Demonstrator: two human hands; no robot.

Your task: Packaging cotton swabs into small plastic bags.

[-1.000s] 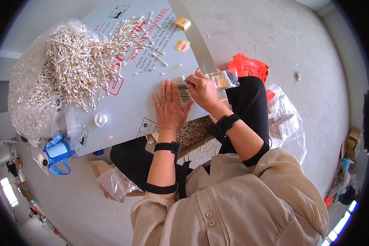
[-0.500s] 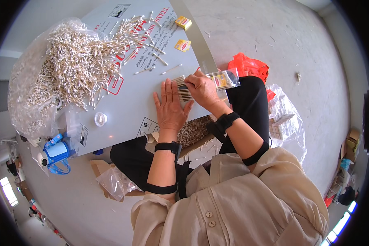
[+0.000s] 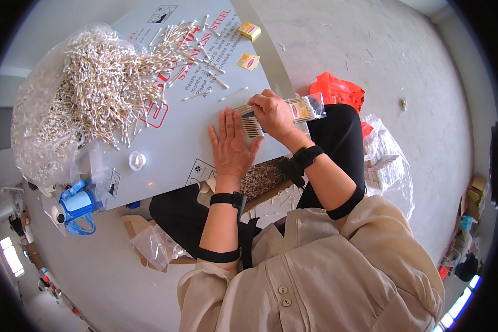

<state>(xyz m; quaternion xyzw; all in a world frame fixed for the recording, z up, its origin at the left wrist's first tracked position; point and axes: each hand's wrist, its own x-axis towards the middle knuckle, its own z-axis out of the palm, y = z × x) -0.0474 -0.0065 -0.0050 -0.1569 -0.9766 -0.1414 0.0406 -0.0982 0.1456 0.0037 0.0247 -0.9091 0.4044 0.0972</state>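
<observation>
A row of cotton swabs (image 3: 248, 123) with wooden sticks lies on the grey board (image 3: 171, 138) on my lap. My left hand (image 3: 231, 145) rests flat on the board, fingers spread, touching the near end of the row. My right hand (image 3: 271, 113) grips the swabs and a clear plastic sleeve (image 3: 304, 108) with a yellow label, the swabs partly inside the sleeve. A big heap of loose swabs (image 3: 105, 83) spills from a clear bag at the board's far left.
Two small yellow label cards (image 3: 249, 47) lie on the board's far side. A white round cap (image 3: 136, 160) and a blue tape dispenser (image 3: 77, 205) sit at the left. A red bag (image 3: 337, 91), a bag of packed swabs (image 3: 384, 166) and a box of swabs (image 3: 260, 180) surround my legs.
Both hands stay on the swab row; the right hand has shifted slightly along the sleeve. Nothing else has moved.
</observation>
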